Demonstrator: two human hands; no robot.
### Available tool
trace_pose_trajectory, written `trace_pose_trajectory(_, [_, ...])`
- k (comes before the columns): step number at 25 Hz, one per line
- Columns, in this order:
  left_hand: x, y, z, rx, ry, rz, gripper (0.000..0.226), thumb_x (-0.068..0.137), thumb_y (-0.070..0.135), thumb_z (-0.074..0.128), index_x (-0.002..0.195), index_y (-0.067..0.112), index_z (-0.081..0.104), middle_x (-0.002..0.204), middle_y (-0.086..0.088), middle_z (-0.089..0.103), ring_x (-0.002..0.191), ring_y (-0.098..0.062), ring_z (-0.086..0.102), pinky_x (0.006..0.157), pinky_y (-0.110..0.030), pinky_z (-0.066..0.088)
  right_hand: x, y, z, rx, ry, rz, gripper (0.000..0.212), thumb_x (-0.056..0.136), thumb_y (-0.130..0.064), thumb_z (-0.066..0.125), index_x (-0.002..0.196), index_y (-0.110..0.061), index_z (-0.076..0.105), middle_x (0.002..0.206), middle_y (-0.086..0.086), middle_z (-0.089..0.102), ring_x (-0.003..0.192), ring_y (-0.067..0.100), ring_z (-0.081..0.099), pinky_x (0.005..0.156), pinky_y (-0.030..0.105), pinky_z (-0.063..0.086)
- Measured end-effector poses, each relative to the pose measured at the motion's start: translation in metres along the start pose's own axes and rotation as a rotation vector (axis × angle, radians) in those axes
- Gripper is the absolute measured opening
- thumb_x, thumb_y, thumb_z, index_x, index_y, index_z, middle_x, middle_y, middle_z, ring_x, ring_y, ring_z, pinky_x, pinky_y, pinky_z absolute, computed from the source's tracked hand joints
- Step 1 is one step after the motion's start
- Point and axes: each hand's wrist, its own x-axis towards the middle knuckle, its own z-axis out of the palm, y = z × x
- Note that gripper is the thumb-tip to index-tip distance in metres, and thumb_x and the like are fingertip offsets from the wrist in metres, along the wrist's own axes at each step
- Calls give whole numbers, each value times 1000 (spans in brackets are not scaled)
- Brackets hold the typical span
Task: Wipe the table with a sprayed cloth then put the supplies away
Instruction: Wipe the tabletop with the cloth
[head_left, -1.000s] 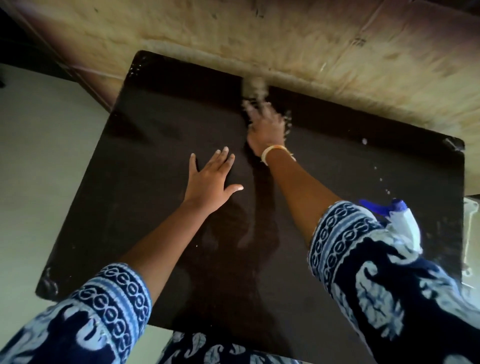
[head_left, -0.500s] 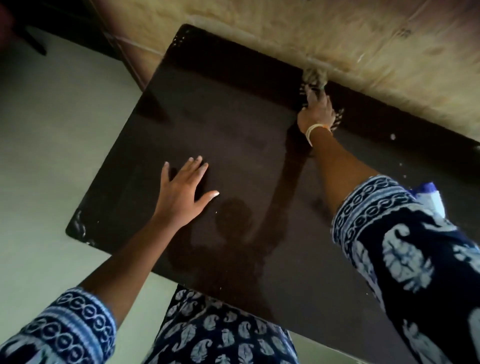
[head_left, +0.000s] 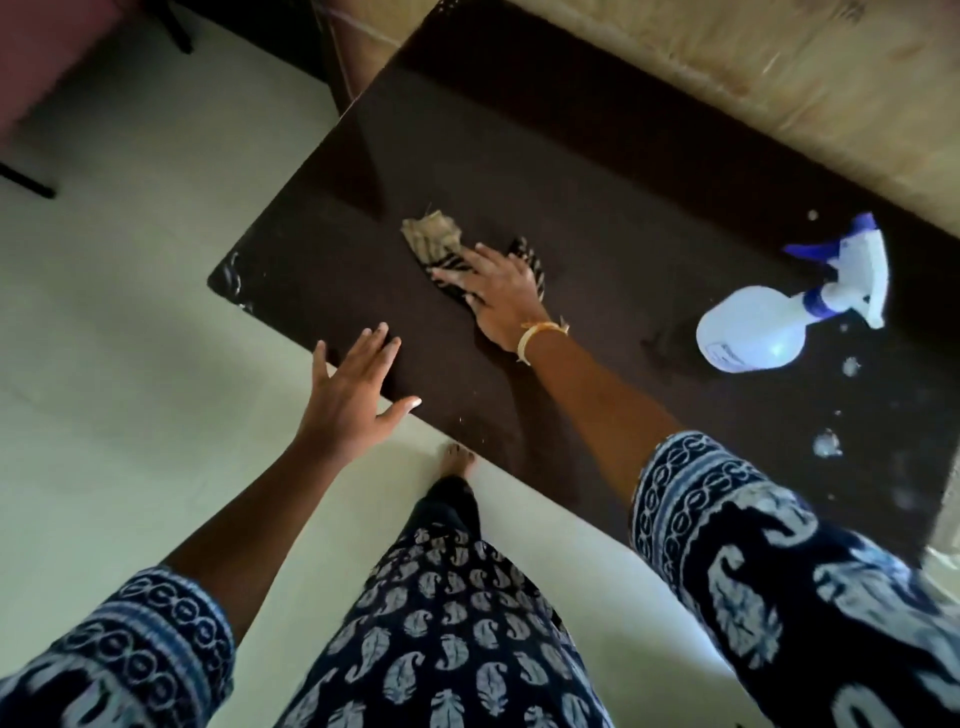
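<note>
A dark brown table (head_left: 597, 171) fills the upper middle of the head view. My right hand (head_left: 498, 296) presses flat on a beige and dark striped cloth (head_left: 434, 239) near the table's left part; some cloth sticks out past the fingertips. My left hand (head_left: 353, 395) is open with fingers spread, at the table's near edge, holding nothing. A white spray bottle (head_left: 753, 332) with a blue and white trigger head stands on the right part of the table, apart from both hands.
Wet droplets (head_left: 826, 444) lie on the table right of the bottle. A tan plywood wall (head_left: 779, 78) runs behind the table. Pale floor (head_left: 130, 338) lies to the left and below. My bare foot (head_left: 457, 460) is under the near edge. Dark furniture legs (head_left: 31, 184) stand far left.
My right hand has pulled the cloth from the far edge by the wall back toward the table's near left part. My left hand slid from the tabletop to its near edge.
</note>
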Motion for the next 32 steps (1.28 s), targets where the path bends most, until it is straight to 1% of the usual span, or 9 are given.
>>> trace_pose_trajectory(7, [-60,22,4,46,-156,-133,74,94,35,54,153,10,17,162,-10,10,149,-22,17,113,-54,21,-108,-58,35,79,-24,-31,57,95,-13,48,141,-47,41,158,-7,29,148,18,18,118,47,12])
trace_pose_trajectory(10, [-68,29,-1,19,-161,-95,67,93,28,54,151,11,25,161,-9,18,148,-21,19,115,-52,21,-139,-68,44,145,-53,-26,58,94,-8,47,140,-43,46,157,-5,31,148,19,18,118,45,11])
trace_pose_trajectory(14, [-65,42,-6,-8,-197,21,57,92,25,55,144,11,37,156,-9,31,143,-23,32,110,-48,32,-167,-63,45,245,-31,47,61,87,3,48,132,-37,57,153,-2,40,148,20,21,120,45,13])
trace_pose_trajectory(20, [-65,66,-7,-24,-240,252,54,90,23,53,142,9,43,155,-10,33,141,-24,36,106,-46,38,-233,-46,46,467,133,317,62,76,19,46,115,-22,72,141,6,53,141,22,36,120,39,20])
trace_pose_trajectory(23, [-59,80,-17,-97,-227,313,51,91,21,52,141,8,46,153,-11,37,139,-25,38,108,-42,37,-250,-51,35,768,342,616,56,77,21,44,106,-16,76,127,5,65,125,22,55,114,30,35])
trace_pose_trajectory(27, [-40,109,-37,-179,-197,387,45,94,21,51,138,12,49,151,-8,40,137,-23,40,108,-38,37,-267,-35,-15,1408,613,883,50,75,16,42,112,-3,69,102,9,70,95,24,66,94,32,53])
trace_pose_trajectory(29, [-27,129,-46,-209,-182,398,44,95,21,52,138,14,49,151,-7,39,137,-23,40,107,-38,38,-282,-19,-36,1674,718,920,54,73,7,43,120,-5,65,113,16,67,98,32,65,95,44,53])
trace_pose_trajectory(30, [-20,142,-49,-220,-173,412,43,95,21,52,138,14,49,151,-7,40,136,-23,41,107,-38,39,-291,-9,-44,1810,760,889,55,72,2,41,121,-6,65,116,19,66,96,34,65,90,45,55])
trace_pose_trajectory(32, [-3,169,-54,-245,-167,436,43,95,22,52,138,14,49,150,-7,41,137,-23,41,108,-40,38,-306,11,-58,2014,799,789,45,77,-5,36,101,-4,74,100,18,70,80,28,68,72,35,59])
